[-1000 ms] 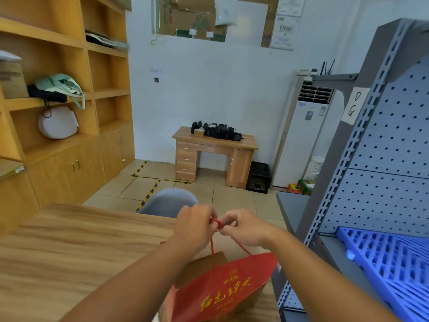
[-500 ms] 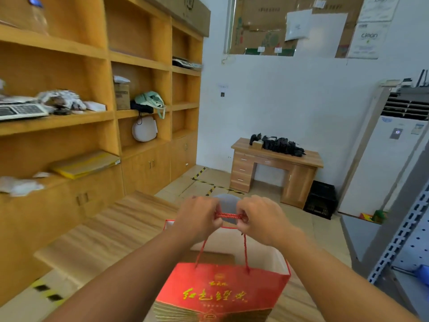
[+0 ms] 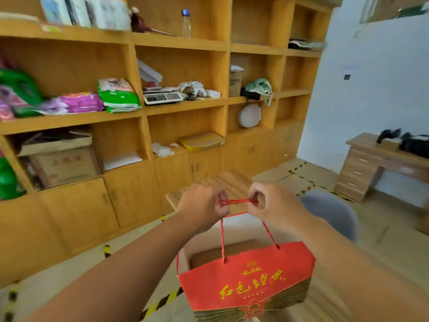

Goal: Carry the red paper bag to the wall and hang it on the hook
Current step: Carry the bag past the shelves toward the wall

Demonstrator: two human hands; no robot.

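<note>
The red paper bag (image 3: 246, 284) with yellow lettering hangs in the air in front of me, low and centre. Its red cord handles (image 3: 236, 201) are stretched level between my two hands. My left hand (image 3: 202, 205) is shut on the left end of the cords and my right hand (image 3: 271, 203) is shut on the right end. The bag's mouth is open, with a brown box showing inside. No hook is visible. A white wall (image 3: 371, 84) stands at the right.
A tall wooden shelf unit (image 3: 181, 108) packed with bags, a scale and boxes fills the left and centre. A wooden table (image 3: 234, 180) lies behind my hands, with a grey chair (image 3: 332, 212) beside it. A wooden desk (image 3: 380, 163) stands against the right wall. Striped tape marks the floor.
My view has swung left, from the blue rack and desk to the wooden shelves. The bag has lifted off the table and my hands have spread apart along the cords.
</note>
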